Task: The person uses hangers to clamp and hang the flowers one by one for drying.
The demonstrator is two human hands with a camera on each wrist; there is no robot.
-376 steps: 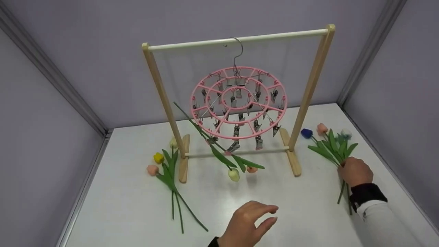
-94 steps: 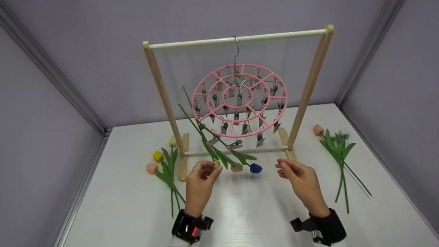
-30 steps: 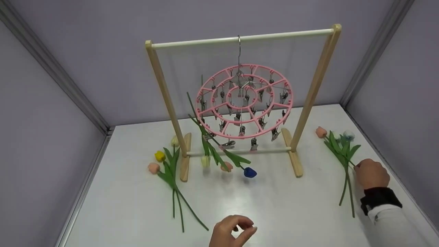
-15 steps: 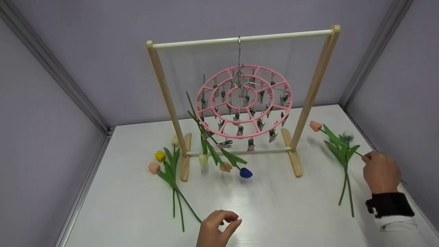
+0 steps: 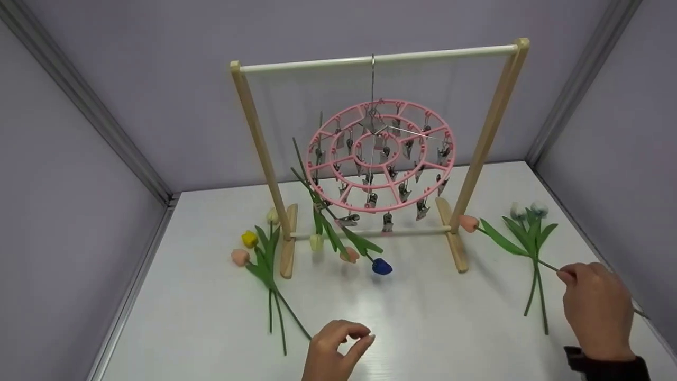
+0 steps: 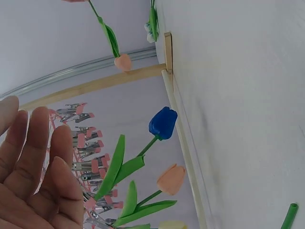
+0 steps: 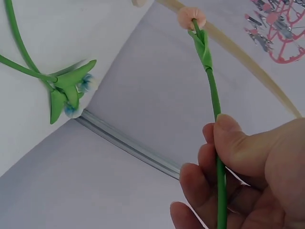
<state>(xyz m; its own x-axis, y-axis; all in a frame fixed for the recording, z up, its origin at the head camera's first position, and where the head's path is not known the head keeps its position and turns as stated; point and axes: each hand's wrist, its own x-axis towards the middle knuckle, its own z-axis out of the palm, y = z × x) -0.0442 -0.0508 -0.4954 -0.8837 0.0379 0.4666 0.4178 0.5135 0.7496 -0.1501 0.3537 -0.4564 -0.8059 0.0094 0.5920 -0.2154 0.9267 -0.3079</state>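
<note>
My right hand [image 5: 597, 307] pinches the green stem of a pink artificial tulip [image 5: 468, 223], held above the right side of the table. In the right wrist view thumb and fingers close round that stem [image 7: 213, 90]. My left hand [image 5: 336, 349], low in the middle, has loosely curled fingers with nothing between them. A pink round clip hanger [image 5: 381, 210] carries a blue tulip [image 5: 382, 266], another pink tulip [image 5: 349, 255] and a pale yellow tulip [image 5: 316, 242], blooms downward on its left front side. Many metal clips [image 5: 387, 222] on it hold nothing.
The hanger hooks over a white rod [image 5: 444, 55] on a wooden stand [image 5: 489, 127]. Two blue-and-white tulips [image 5: 539, 209] lie at right. Yellow [image 5: 249, 239], pink [image 5: 240, 257] and cream [image 5: 272, 215] tulips lie at left. Grey walls [image 5: 597, 132] enclose the table.
The blue tulip moved from the right bunch onto the hanger. My right hand has since lifted a pink tulip from that bunch, bringing its bloom leftward. The hanger has turned somewhat.
</note>
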